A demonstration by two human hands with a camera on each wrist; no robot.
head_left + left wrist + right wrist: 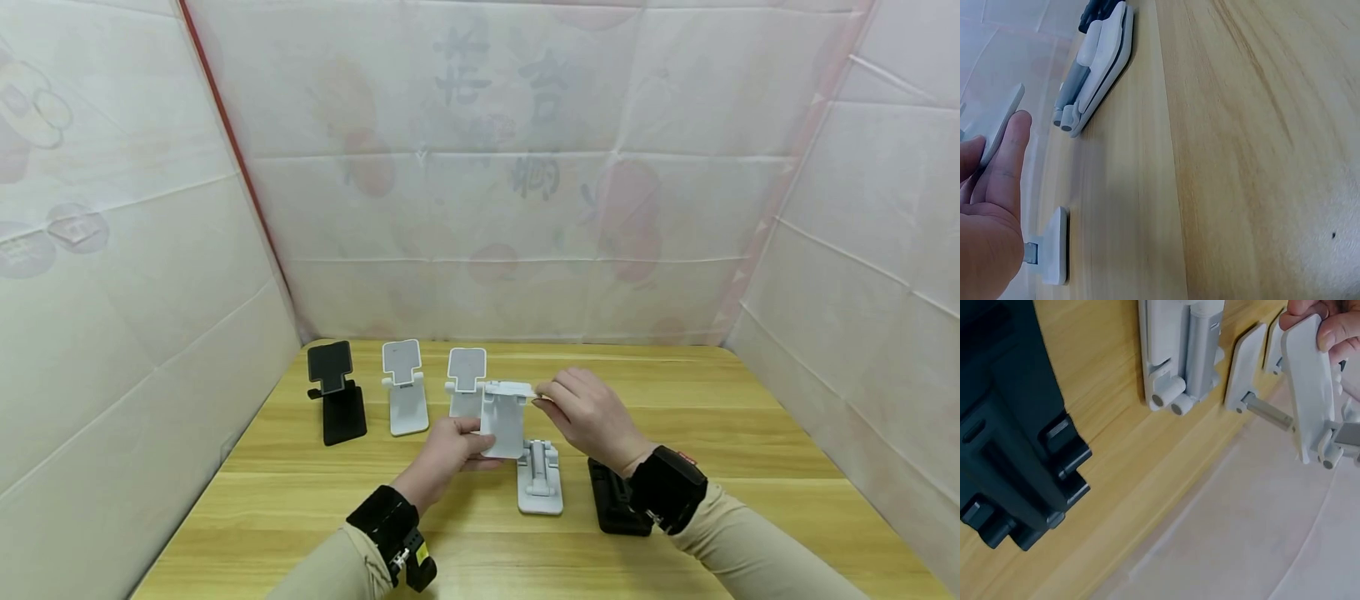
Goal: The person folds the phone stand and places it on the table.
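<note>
On the wooden table [750, 467], nearest lie a folded black stand [611, 500] and a folded white stand [540, 479]; just above, left hand [450, 454] grips the held white stand [504, 421] at its base, right hand [588, 417] pinches its top edge; beyond, three opened stands [405, 392] stand in a row.

black folded stand [617, 500] half behind right wrist

Matt white plastic stand [504, 421], wood-grain table [750, 433]
</note>
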